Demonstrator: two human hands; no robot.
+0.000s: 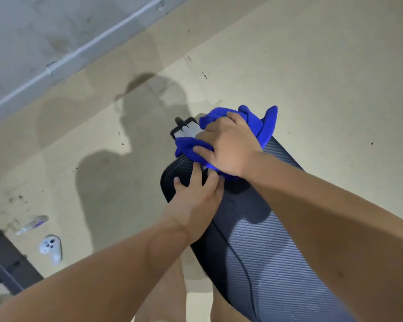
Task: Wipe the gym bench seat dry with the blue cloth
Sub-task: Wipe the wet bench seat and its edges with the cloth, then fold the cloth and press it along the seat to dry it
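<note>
While the right hand [230, 147] grips the blue cloth [265, 123] on the gym bench seat [265, 247], left hand [196, 201] braced flat-fingered beside it, wiping appears mid-pass; sweep nearward next.

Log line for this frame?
phase: wipe | right hand: grips cloth at seat end | left hand: rests on seat

The right hand [228, 147] is gripping the bunched blue cloth [266, 123] and pressing it onto the far end of the gym bench seat [254, 242]. Cloth folds are standing up beyond the right fingers. The left hand [196, 201] is resting flat on the seat, its fingertips [196, 175] lying just beside the cloth. A black frame bracket [184, 129] is showing just past the right fingertips. Well left of the left fingers, a spray bottle [33, 225] and a small white device [50, 248] are lying on the floor [312, 66].
</note>
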